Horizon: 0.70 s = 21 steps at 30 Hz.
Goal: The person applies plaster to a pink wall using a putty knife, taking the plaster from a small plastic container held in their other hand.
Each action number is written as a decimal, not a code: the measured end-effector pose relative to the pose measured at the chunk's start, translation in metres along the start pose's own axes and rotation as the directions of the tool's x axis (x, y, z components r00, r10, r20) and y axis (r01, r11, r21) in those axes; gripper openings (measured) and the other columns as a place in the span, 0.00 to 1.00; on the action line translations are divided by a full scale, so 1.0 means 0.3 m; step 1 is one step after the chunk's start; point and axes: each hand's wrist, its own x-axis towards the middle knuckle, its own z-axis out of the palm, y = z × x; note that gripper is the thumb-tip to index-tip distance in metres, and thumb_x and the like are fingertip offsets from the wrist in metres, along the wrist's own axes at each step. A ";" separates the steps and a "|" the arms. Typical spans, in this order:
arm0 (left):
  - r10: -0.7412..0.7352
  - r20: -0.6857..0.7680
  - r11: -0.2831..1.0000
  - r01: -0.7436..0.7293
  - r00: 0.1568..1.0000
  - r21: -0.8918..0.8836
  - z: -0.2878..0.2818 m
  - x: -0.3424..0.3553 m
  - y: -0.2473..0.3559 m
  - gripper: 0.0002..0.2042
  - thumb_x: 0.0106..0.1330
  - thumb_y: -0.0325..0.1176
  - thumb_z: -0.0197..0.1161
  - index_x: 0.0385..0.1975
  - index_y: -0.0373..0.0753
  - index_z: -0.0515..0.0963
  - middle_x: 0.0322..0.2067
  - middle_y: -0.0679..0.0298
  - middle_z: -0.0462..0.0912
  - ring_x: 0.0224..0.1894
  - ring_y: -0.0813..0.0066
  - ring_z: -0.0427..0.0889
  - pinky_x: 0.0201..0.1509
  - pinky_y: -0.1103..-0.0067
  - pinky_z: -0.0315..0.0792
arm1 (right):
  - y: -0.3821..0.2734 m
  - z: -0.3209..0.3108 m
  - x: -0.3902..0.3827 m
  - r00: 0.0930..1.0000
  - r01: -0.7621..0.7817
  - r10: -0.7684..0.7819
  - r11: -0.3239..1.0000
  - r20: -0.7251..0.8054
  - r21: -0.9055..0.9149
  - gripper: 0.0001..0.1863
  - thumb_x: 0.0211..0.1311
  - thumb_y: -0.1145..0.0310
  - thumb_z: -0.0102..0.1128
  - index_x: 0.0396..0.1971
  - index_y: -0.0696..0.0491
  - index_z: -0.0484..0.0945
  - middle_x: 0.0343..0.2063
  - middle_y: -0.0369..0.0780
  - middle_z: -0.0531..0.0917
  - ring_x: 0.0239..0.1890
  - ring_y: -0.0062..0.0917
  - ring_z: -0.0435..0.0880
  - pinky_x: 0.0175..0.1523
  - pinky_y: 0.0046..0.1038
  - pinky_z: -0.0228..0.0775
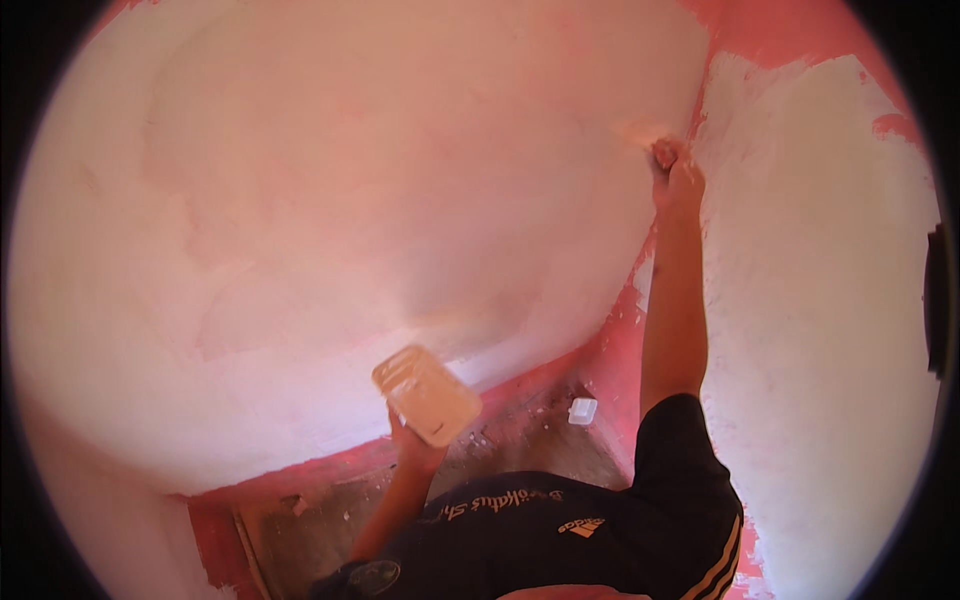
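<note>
My right hand [682, 180] is raised at arm's length near the inner corner. Its fingers are closed round a small hand tool [664, 154] with a reddish end. The tool's working edge is blurred against the wall, so I cannot make out its exact kind. My left hand [416, 446] holds a rectangular plastic tub [430, 400] low in front of me, tilted. The tub looks pale orange, with whitish smears near its upper end. Before me stands the wall [380, 200], covered in an uneven whitish coat over pink.
To the right a second wall [820, 250] has a ragged white coat with pink at its edges. A small white container [582, 410] lies on the stained floor [540, 430] by the corner. A dark object [936, 300] shows at the right rim.
</note>
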 end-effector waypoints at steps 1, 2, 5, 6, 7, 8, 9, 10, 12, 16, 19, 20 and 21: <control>0.166 0.029 0.915 -0.165 0.986 0.369 -0.013 -0.006 0.007 0.25 0.61 0.31 0.69 0.58 0.41 0.67 0.51 0.61 0.75 0.52 0.66 0.78 0.49 0.63 0.81 | -0.028 0.051 0.075 0.998 0.065 -0.066 0.996 -0.024 -0.056 0.07 0.70 0.73 0.55 0.43 0.60 0.76 0.31 0.40 0.80 0.30 0.24 0.78 0.43 0.29 0.78; 0.237 0.077 0.811 -0.241 0.968 0.534 -0.044 -0.008 0.007 0.26 0.58 0.27 0.70 0.56 0.40 0.67 0.49 0.61 0.76 0.51 0.67 0.79 0.48 0.65 0.82 | -0.050 0.094 0.139 0.990 0.125 -0.131 0.985 -0.047 -0.119 0.08 0.68 0.74 0.57 0.43 0.60 0.77 0.31 0.40 0.80 0.31 0.25 0.80 0.42 0.30 0.79; 0.222 -0.081 0.880 -0.164 0.972 0.446 -0.102 -0.013 0.000 0.26 0.56 0.24 0.71 0.54 0.39 0.68 0.46 0.63 0.77 0.47 0.69 0.80 0.45 0.66 0.82 | -0.093 0.211 0.320 0.949 0.310 -0.312 0.904 0.041 -0.294 0.07 0.68 0.73 0.58 0.37 0.62 0.78 0.28 0.40 0.80 0.28 0.25 0.79 0.41 0.32 0.80; 0.181 -0.147 0.928 -0.119 0.972 0.354 -0.098 -0.013 -0.002 0.26 0.56 0.24 0.71 0.54 0.39 0.68 0.45 0.63 0.77 0.47 0.69 0.80 0.44 0.66 0.82 | -0.099 0.237 0.392 0.929 0.368 -0.360 0.874 0.084 -0.317 0.05 0.65 0.75 0.60 0.35 0.62 0.78 0.26 0.40 0.80 0.26 0.25 0.79 0.38 0.31 0.80; 0.109 -0.214 0.988 -0.082 0.971 0.134 -0.052 -0.017 -0.007 0.26 0.56 0.24 0.71 0.54 0.40 0.68 0.45 0.63 0.77 0.47 0.68 0.80 0.44 0.66 0.82 | -0.137 0.237 0.510 0.897 0.441 -0.407 0.792 0.172 -0.423 0.03 0.64 0.75 0.61 0.31 0.59 0.79 0.24 0.38 0.79 0.26 0.24 0.80 0.36 0.30 0.79; 0.067 -0.232 0.998 -0.065 0.970 0.017 -0.020 -0.019 -0.012 0.26 0.57 0.24 0.70 0.55 0.40 0.68 0.45 0.64 0.77 0.47 0.68 0.80 0.44 0.65 0.82 | -0.183 0.248 0.617 0.859 0.511 -0.439 0.694 0.264 -0.507 0.03 0.62 0.76 0.61 0.28 0.57 0.79 0.22 0.35 0.78 0.26 0.23 0.80 0.34 0.28 0.78; 0.036 -0.261 0.994 -0.060 0.965 -0.087 0.008 -0.029 -0.005 0.26 0.57 0.23 0.70 0.55 0.40 0.68 0.45 0.64 0.77 0.47 0.68 0.80 0.44 0.65 0.82 | -0.186 0.289 0.654 0.753 0.652 -0.526 0.509 0.396 -0.563 0.04 0.59 0.75 0.62 0.25 0.54 0.79 0.21 0.34 0.79 0.26 0.23 0.80 0.34 0.28 0.78; 0.112 -0.204 0.992 -0.097 0.973 0.083 0.025 -0.034 -0.022 0.26 0.59 0.24 0.69 0.56 0.42 0.67 0.46 0.63 0.76 0.48 0.67 0.80 0.44 0.64 0.82 | -0.184 0.337 0.696 0.686 0.714 -0.554 0.391 0.471 -0.581 0.04 0.58 0.75 0.63 0.24 0.53 0.79 0.20 0.33 0.79 0.25 0.23 0.81 0.33 0.27 0.77; 0.149 -0.108 0.967 -0.122 0.983 0.223 0.025 -0.021 -0.074 0.26 0.61 0.25 0.68 0.58 0.44 0.67 0.47 0.62 0.76 0.49 0.65 0.79 0.43 0.63 0.82 | -0.187 0.438 0.807 0.358 0.753 -0.600 -0.267 0.715 -0.601 0.05 0.56 0.67 0.61 0.25 0.51 0.82 0.24 0.36 0.82 0.30 0.29 0.82 0.37 0.34 0.75; 0.061 -0.223 0.997 -0.050 0.973 0.054 0.039 -0.034 -0.064 0.35 0.53 0.22 0.74 0.60 0.46 0.64 0.48 0.60 0.75 0.50 0.66 0.79 0.44 0.64 0.82 | 0.069 0.787 0.332 0.338 0.625 -0.540 -0.483 0.771 -0.613 0.19 0.57 0.64 0.59 0.48 0.56 0.80 0.33 0.46 0.85 0.39 0.40 0.84 0.46 0.44 0.75; 0.237 -0.132 0.926 -0.183 0.962 0.331 -0.015 -0.040 -0.094 0.40 0.47 0.20 0.77 0.61 0.45 0.63 0.48 0.59 0.75 0.49 0.68 0.79 0.44 0.66 0.81 | 0.011 1.001 -0.034 0.645 0.736 -0.262 -0.039 0.718 -0.676 0.22 0.58 0.66 0.60 0.52 0.57 0.78 0.34 0.51 0.85 0.40 0.46 0.83 0.50 0.47 0.74; 0.309 -0.025 0.827 -0.255 0.951 0.501 -0.019 -0.035 -0.100 0.41 0.45 0.20 0.78 0.60 0.44 0.63 0.48 0.59 0.75 0.49 0.68 0.79 0.44 0.66 0.81 | -0.001 0.975 -0.038 0.650 0.726 -0.266 -0.058 0.712 -0.685 0.22 0.58 0.66 0.60 0.52 0.57 0.78 0.34 0.51 0.85 0.40 0.46 0.83 0.50 0.47 0.74; 0.384 0.080 0.687 -0.342 0.920 0.642 -0.023 -0.038 -0.096 0.41 0.44 0.19 0.79 0.60 0.44 0.63 0.47 0.59 0.75 0.49 0.69 0.79 0.45 0.67 0.81 | -0.007 0.932 -0.035 0.508 0.792 -0.481 -0.067 0.715 -0.607 0.21 0.59 0.65 0.60 0.52 0.57 0.79 0.33 0.52 0.85 0.40 0.46 0.83 0.50 0.47 0.73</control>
